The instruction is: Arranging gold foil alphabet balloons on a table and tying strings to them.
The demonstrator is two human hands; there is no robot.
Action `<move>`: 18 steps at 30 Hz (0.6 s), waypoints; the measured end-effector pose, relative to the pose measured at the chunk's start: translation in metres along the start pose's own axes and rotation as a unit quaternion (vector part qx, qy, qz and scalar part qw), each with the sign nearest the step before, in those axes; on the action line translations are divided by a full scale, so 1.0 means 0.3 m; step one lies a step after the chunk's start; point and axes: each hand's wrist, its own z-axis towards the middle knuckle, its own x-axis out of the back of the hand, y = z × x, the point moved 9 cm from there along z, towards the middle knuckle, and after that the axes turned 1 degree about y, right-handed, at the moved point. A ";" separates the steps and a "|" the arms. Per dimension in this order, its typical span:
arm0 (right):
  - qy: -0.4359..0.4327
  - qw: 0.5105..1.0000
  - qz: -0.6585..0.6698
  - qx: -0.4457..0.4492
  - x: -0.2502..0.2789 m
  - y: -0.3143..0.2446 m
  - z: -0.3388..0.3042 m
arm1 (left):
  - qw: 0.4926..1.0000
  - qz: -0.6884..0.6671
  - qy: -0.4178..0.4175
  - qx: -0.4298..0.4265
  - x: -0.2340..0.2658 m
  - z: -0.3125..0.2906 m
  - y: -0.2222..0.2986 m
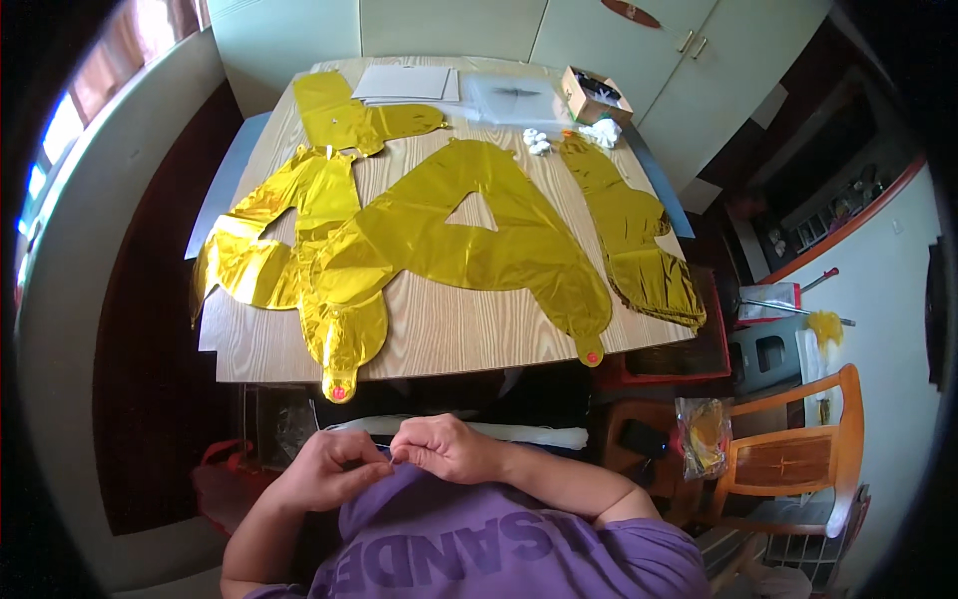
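Observation:
My left hand (331, 467) and my right hand (451, 446) meet in front of my chest, below the table's near edge. Their fingertips pinch together on something very small that I cannot make out. A long white roll (539, 435) lies across just behind my hands. On the wooden table (439, 334) lie several flat gold foil letter balloons: a large triangle-holed one (469, 240) in the middle, one (289, 230) at the left, one (639, 240) at the right and one (349, 115) at the far left.
White sheets (404, 83), a clear plastic bag (514, 98), a small open cardboard box (594, 95) and white crumpled bits (537, 140) sit at the table's far end. A wooden chair (798, 454) stands to my right, with a clear bag (704, 434) beside it. Cabinets (619, 50) stand behind.

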 end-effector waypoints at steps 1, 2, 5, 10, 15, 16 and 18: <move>-0.001 1.000 0.005 -0.010 -0.002 -0.003 0.001 | 0.990 -0.131 0.011 0.042 -0.010 0.000 -0.058; 0.009 1.000 0.008 -0.010 0.001 -0.001 0.001 | 0.978 -0.199 0.039 0.049 -0.010 0.002 -0.080; 0.035 0.999 0.006 -0.007 0.010 0.005 0.005 | 0.921 -0.373 0.109 0.033 -0.009 0.012 -0.116; 0.047 0.999 -0.016 -0.012 -0.008 0.015 -0.005 | 0.876 -0.377 0.288 -0.089 0.082 0.005 -0.092; -0.017 0.985 -0.143 0.095 -0.040 -0.166 -0.025 | 0.853 0.235 0.369 -0.286 0.063 -0.051 0.102; -0.025 0.974 -0.175 0.138 -0.030 -0.222 -0.025 | 0.817 0.315 0.325 -0.357 0.011 -0.070 0.155; 0.003 0.953 -0.223 0.204 0.048 -0.300 -0.003 | 0.895 0.206 0.206 -0.338 -0.051 -0.066 0.083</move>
